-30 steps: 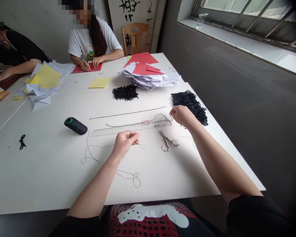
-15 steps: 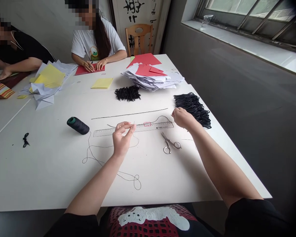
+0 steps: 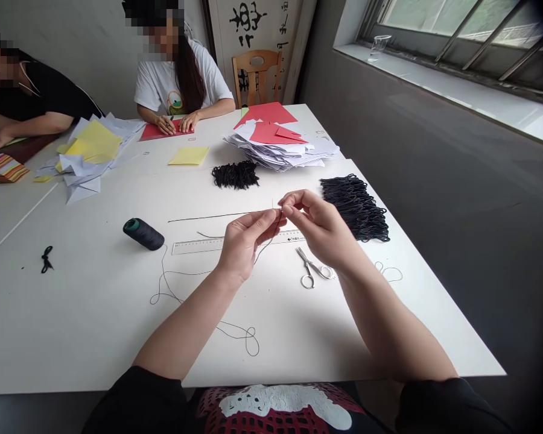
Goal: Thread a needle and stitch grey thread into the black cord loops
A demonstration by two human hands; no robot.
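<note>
White table (image 3: 85, 325): your left hand (image 3: 245, 247) and right hand (image 3: 320, 224) meet, fingertips (image 3: 286, 210) pinching black thread (image 3: 263, 253) above the clear ruler (image 3: 217, 246) on it; window (image 3: 452, 30) and grey floor (image 3: 457, 229) off its right edge.

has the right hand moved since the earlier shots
Yes. The right hand has moved left along the ruler, from beyond its right end to over it, close to the left hand.

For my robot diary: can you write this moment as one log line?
left hand: pinches thread | right hand: at thread | below: scissors
</note>
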